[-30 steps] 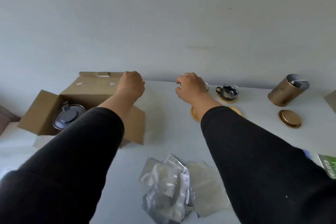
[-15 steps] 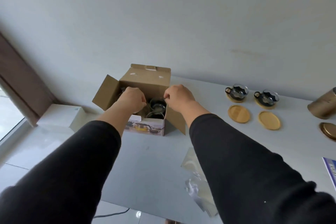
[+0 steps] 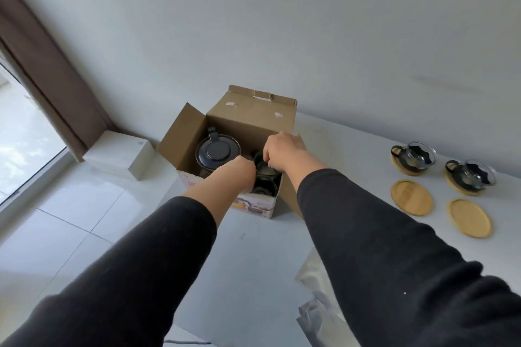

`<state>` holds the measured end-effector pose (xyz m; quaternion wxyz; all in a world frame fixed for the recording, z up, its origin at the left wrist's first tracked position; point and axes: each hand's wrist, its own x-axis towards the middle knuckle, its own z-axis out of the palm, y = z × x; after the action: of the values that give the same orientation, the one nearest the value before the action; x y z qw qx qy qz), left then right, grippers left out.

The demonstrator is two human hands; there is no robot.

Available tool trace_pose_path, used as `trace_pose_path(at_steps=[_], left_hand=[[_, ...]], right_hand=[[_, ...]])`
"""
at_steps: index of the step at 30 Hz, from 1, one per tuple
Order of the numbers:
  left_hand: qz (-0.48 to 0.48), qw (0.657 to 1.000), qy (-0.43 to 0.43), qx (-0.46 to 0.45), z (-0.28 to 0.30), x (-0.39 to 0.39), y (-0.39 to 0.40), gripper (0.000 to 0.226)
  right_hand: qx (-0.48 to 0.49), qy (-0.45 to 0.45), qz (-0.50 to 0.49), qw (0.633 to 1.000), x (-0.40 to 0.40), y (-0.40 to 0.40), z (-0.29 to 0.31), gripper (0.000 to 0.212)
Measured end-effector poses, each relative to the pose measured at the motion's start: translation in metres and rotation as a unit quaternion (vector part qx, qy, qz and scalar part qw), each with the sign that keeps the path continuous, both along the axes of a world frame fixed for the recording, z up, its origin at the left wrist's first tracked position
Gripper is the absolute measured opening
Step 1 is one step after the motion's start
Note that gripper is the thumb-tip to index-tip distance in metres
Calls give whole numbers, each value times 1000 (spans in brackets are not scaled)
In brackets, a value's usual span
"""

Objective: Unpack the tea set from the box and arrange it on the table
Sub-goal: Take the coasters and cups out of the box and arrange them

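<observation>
An open cardboard box (image 3: 248,118) stands on the white table (image 3: 332,144). Inside it, at the left, sits a teapot with a dark lid (image 3: 217,151). Right of the teapot is a glass cup (image 3: 262,170), with another cup (image 3: 263,190) in front of it. Both my hands reach into the box. My left hand (image 3: 239,175) and my right hand (image 3: 284,151) close around the glass cup from either side; the fingertips are hidden. On the table at the right, two glass cups (image 3: 414,156) (image 3: 473,176) rest on wooden coasters. Two bare coasters (image 3: 411,197) (image 3: 469,217) lie in front of them.
Crumpled silvery wrapping (image 3: 313,315) lies at the table's near edge under my right arm. Left of the table are a white tiled floor, a small white box (image 3: 135,153), a brown curtain (image 3: 42,65) and a window. A grey wall runs behind the table.
My view has swung left from the cups and coasters to the box. Both hands have gone from the box's top edge down inside it and closed around a glass cup.
</observation>
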<state>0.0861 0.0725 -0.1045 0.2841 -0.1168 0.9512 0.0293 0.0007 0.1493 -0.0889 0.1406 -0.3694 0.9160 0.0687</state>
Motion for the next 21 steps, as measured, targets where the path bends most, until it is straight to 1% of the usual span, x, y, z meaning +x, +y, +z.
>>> trace_pose_path(at_steps=[4, 8, 10, 11, 13, 21], left_hand=[[-7, 998, -56, 4, -6, -1, -1, 27], [-14, 996, -88, -6, -2, -5, 3, 29], [-14, 995, -101, -4, -4, -5, 3, 30], [-14, 994, -108, -3, -6, -5, 3, 30], [-17, 993, -115, -2, -7, -4, 3, 30], [-6, 995, -96, 12, -4, -3, 2, 29]], right_hand=[[75, 9, 19, 997, -2, -1, -8, 20], [114, 5, 16, 993, -2, -4, -5, 1], [129, 8, 10, 992, 0, -6, -5, 14], [132, 14, 11, 991, 1, -7, -5, 16], [133, 18, 15, 991, 2, -8, -5, 8], [149, 29, 27, 988, 6, -13, -5, 6]])
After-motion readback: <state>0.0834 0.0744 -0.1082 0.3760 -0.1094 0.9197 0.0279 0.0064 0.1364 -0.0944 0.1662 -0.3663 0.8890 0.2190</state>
